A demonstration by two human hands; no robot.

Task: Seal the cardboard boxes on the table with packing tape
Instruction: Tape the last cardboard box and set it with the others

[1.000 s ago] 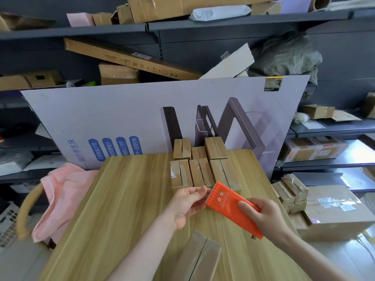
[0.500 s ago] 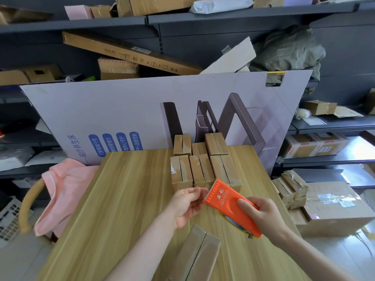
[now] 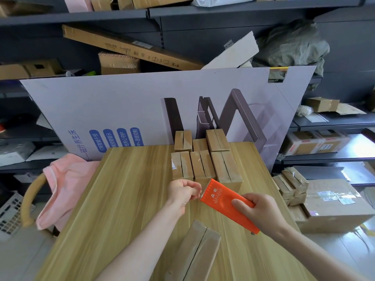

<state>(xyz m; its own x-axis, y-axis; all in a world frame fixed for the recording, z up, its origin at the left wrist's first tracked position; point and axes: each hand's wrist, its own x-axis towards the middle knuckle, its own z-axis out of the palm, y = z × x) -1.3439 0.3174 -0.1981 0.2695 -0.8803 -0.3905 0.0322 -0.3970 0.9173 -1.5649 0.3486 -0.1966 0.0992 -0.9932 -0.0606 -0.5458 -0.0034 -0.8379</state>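
**Both hands at the tape dispenser, boxes waiting near and far**

The right hand [image 3: 261,211] is gripping the orange tape dispenser [image 3: 220,198], fingers wrapped over its top and thumb lying along its near side. It is holding the dispenser tilted, with the toothed edge pointing far and left. The dispenser is hanging above the desk [image 3: 125,189], right of the middle, and in this view it is overlapping the near corner of the grouped boxes.

The left hand [image 3: 183,192] is sitting just left of that toothed edge with its fingers curled in tight. The fingertips are nearly touching the teeth. I cannot tell whether they are pinching anything, since no tape is showing between hand and dispenser.

Six small cardboard boxes [image 3: 203,165] are standing in two rows of three at the far right of the desk, packed side by side, each showing a seam down the middle of its top. Another cardboard box [image 3: 200,252] is lying at the near edge, below and between the two forearms, its two top flaps meeting along a centre seam.

A large lilac printed carton [image 3: 132,106] is leaning upright behind the desk's far edge. A pink cloth [image 3: 67,179] is draping over a wooden chair back [image 3: 30,199] to the left. To the right, beyond the desk, a taped brown carton [image 3: 341,203] is sitting low with several small boxes [image 3: 290,183] stacked beside it. Dark shelves [image 3: 203,13] crowded with cartons are filling the background.
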